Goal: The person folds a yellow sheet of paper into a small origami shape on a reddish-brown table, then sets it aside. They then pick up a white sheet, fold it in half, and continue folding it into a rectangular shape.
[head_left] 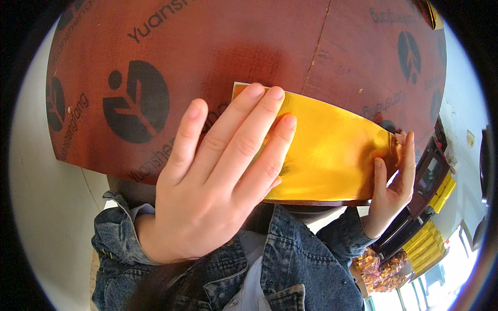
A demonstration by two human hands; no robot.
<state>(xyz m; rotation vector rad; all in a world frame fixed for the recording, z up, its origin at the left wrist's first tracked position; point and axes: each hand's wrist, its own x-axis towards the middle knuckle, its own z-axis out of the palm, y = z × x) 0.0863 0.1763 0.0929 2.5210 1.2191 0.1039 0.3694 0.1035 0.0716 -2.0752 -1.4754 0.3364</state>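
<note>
A shiny gold foil sheet [327, 150] with a thin white edge lies on the near part of the reddish-brown board, close to its front edge. Across the sheet's left end reaches my left hand [223, 160], its fingers stretched out and somewhat apart, fingertips by the far left corner. Its thumb is mostly hidden. At the sheet's right end, my right hand [393, 189] grips the border, thumb on the gold face and forefinger up at the far right corner. The other fingers are partly hidden.
The dark-printed brown board [233, 41] has a seam running away from me. A piece of gold foil [434, 19] shows at its far right edge. Down to the right are stacked yellow-gold bundles [425, 246] and a clear bag of shiny scraps [381, 269].
</note>
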